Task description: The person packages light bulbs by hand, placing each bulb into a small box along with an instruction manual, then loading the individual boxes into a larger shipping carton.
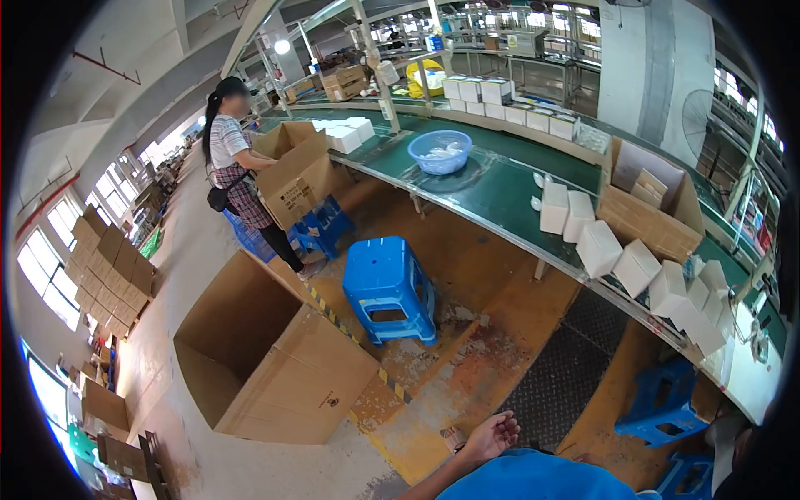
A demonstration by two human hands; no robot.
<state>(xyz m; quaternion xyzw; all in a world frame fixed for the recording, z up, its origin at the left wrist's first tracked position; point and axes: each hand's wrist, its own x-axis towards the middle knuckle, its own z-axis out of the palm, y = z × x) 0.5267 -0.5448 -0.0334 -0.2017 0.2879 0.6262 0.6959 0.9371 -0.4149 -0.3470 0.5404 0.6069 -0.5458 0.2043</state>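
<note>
My left hand (pixel 493 436) is low in front of my blue shirt (pixel 537 479), palm turned up and fingers loosely curled, with nothing in it. It hovers above the floor, apart from the table and the boxes. My right hand is out of view. Nearest on the left is a large open cardboard box (pixel 304 379) on the floor. A blue plastic stool (pixel 387 279) stands beyond the hand. On the green work table (pixel 508 187) are a row of small white boxes (pixel 598 248) and a blue basket (pixel 440 154) with white items in it.
A person (pixel 237 158) stands at the table's far left by an open carton (pixel 292 179). Another open carton (pixel 650 212) sits on the table at right. Blue stools (pixel 662 404) stand under the right side. A dark ribbed mat (pixel 567 358) covers part of the floor.
</note>
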